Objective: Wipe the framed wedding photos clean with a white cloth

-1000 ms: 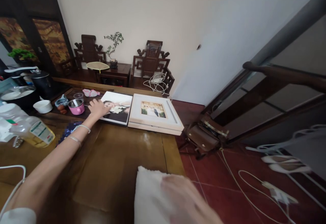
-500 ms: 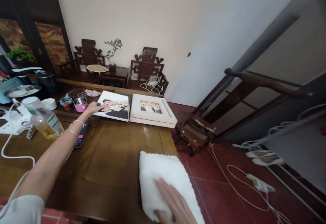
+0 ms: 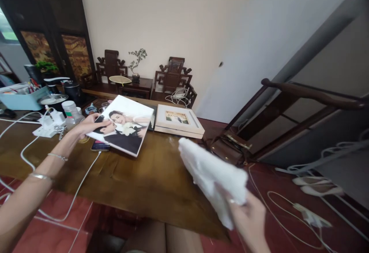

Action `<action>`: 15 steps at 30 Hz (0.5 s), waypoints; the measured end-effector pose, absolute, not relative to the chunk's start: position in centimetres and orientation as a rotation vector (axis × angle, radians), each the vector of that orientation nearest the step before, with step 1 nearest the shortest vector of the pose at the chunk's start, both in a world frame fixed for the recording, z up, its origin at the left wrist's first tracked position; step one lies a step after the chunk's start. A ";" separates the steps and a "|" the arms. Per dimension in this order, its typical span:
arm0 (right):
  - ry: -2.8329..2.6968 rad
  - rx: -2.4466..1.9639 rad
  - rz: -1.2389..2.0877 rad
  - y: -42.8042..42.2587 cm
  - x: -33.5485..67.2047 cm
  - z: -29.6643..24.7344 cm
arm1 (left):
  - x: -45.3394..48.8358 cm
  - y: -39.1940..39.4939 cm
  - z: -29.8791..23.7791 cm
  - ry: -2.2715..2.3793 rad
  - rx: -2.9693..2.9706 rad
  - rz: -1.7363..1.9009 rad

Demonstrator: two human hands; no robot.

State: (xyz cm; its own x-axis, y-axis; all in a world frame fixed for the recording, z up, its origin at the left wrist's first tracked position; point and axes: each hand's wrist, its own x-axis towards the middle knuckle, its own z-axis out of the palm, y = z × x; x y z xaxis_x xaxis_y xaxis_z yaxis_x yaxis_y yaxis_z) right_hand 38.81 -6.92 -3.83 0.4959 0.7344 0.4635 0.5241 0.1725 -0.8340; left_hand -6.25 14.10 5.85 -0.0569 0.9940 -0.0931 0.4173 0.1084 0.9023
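Note:
My left hand (image 3: 93, 124) grips the left edge of a photo panel (image 3: 127, 145), which shows a couple and a white bouquet. The panel is tilted and raised above the wooden table (image 3: 150, 184). My right hand (image 3: 249, 214) is closed on a white cloth (image 3: 213, 168), bunched and lifted at the table's right end; the cloth is a little blurred. A pale box (image 3: 180, 130) with a small photo on its lid lies to the right of the panel. Part of a phone (image 3: 100, 146) shows below the panel, with a white cable plugged in.
On the left stand a power strip (image 3: 50, 126), a clear bottle (image 3: 71, 114), a blue bin (image 3: 23, 99) and a black kettle (image 3: 72, 91). A brown bag (image 3: 227, 151) and a wooden chair (image 3: 311, 93) are right of the table. Cables cross the red floor.
My left hand has lifted the photo panel off its place and brought it nearer. My right hand, flat on the cloth before, now grips it and has raised it off the table.

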 end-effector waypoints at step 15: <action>-0.791 -1.431 0.720 -9.6 43.5 3.1 | -2.6 11.1 1.4 0.901 1.723 0.297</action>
